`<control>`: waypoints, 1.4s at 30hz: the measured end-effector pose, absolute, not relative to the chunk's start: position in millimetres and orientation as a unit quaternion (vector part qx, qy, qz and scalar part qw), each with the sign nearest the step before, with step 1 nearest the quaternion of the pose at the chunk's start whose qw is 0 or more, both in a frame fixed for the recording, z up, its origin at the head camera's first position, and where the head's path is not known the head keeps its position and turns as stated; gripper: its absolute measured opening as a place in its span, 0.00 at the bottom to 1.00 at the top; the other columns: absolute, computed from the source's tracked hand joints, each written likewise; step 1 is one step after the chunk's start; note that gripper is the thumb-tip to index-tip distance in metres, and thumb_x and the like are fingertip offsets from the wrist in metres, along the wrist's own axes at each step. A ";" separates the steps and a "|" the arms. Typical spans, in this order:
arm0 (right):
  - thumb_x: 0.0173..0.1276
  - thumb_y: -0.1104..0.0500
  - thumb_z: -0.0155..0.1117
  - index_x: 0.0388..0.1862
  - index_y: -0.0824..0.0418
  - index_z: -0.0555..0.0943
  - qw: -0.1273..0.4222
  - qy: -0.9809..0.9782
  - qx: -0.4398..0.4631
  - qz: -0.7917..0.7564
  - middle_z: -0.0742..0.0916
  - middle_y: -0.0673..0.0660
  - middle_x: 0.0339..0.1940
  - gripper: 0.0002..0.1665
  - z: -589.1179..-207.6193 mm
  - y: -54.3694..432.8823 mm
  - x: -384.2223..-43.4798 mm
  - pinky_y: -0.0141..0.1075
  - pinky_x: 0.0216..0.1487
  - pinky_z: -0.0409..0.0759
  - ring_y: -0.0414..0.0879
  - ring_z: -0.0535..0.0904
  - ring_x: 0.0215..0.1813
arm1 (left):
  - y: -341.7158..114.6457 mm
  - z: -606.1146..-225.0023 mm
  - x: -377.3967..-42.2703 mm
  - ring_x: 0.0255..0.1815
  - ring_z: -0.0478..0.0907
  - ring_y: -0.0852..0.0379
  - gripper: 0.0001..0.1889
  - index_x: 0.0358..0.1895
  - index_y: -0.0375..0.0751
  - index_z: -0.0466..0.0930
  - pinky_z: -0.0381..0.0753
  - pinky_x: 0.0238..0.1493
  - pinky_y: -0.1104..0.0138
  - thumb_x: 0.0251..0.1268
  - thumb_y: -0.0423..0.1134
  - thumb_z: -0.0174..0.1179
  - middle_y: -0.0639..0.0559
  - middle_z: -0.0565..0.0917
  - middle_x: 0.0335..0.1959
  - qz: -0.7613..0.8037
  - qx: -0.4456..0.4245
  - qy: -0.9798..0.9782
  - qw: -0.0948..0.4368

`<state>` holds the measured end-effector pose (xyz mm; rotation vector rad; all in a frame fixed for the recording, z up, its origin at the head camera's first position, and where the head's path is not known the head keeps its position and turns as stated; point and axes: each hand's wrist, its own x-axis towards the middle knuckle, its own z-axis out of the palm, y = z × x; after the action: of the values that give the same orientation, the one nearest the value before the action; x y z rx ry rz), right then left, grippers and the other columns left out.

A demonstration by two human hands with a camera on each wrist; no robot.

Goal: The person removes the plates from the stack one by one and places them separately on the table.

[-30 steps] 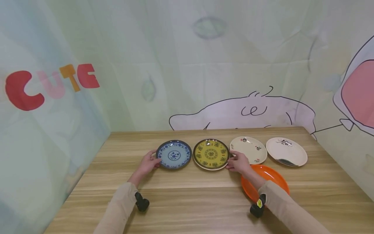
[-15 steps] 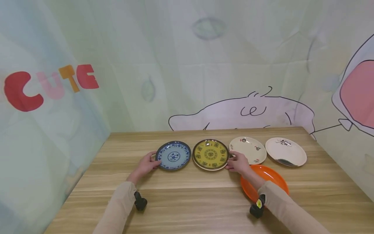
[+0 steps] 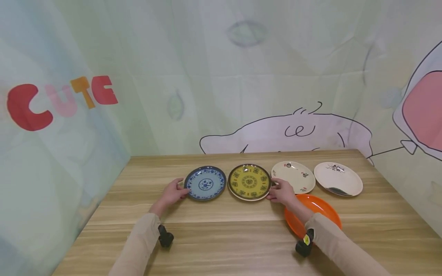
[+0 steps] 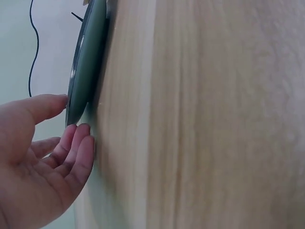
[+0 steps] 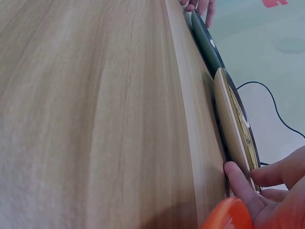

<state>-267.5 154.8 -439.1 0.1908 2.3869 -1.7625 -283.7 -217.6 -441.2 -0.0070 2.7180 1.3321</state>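
In the head view, a light blue plate (image 3: 206, 184) with a dark blue floral rim lies left of centre. My left hand (image 3: 173, 191) holds its left edge; in the left wrist view, the thumb (image 4: 50, 106) meets the upper rim and the curled fingers (image 4: 78, 160) sit at the lower edge. Beside it, close on the right, is a yellow patterned plate (image 3: 249, 182) with a dark rim. My right hand (image 3: 282, 191) pinches that plate's right edge, thumb above and a finger below. A pale underside shows beneath the yellow plate in the right wrist view.
Right of the yellow plate lies a cream plate (image 3: 293, 176) with small red and dark motifs, then a white plate (image 3: 340, 178) with a dark sprig. An orange plate (image 3: 326, 211) sits nearer, partly under my right forearm. The wooden table (image 3: 221, 245) ends at a printed curtain (image 3: 162, 96).
The blue plate has shifted very slightly nearer, and my left hand has edged left with its fingers changing place at the rim. My right hand and the yellow plate stay put.
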 end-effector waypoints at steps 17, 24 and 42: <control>0.61 0.74 0.52 0.66 0.72 0.58 0.086 0.801 0.060 -0.589 0.79 0.68 0.42 0.33 -440.2 154.9 -267.7 0.37 0.33 0.83 0.42 0.81 0.27 | -170.0 -411.2 -291.6 0.38 0.76 0.50 0.25 0.60 0.27 0.64 0.78 0.37 0.63 0.59 0.33 0.56 0.40 0.79 0.39 0.394 0.086 0.915 0.015; 0.60 0.75 0.53 0.65 0.72 0.59 0.084 0.801 0.058 -0.590 0.79 0.69 0.42 0.33 -441.1 155.2 -268.4 0.37 0.32 0.83 0.42 0.80 0.26 | -133.3 -411.6 -290.8 0.41 0.77 0.50 0.26 0.60 0.31 0.66 0.78 0.41 0.60 0.58 0.36 0.59 0.43 0.80 0.39 0.385 0.114 0.916 0.023; 0.61 0.74 0.52 0.66 0.71 0.58 0.089 0.797 0.063 -0.594 0.80 0.68 0.42 0.33 -441.2 156.1 -268.3 0.36 0.32 0.82 0.43 0.81 0.27 | -92.2 -426.3 -304.5 0.41 0.76 0.52 0.28 0.59 0.29 0.67 0.78 0.42 0.65 0.54 0.36 0.62 0.43 0.78 0.43 0.412 0.112 0.903 0.043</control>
<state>-268.3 156.1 -441.2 0.1884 2.3716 -1.7681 -304.5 -92.2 -426.3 0.3433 2.7631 1.2599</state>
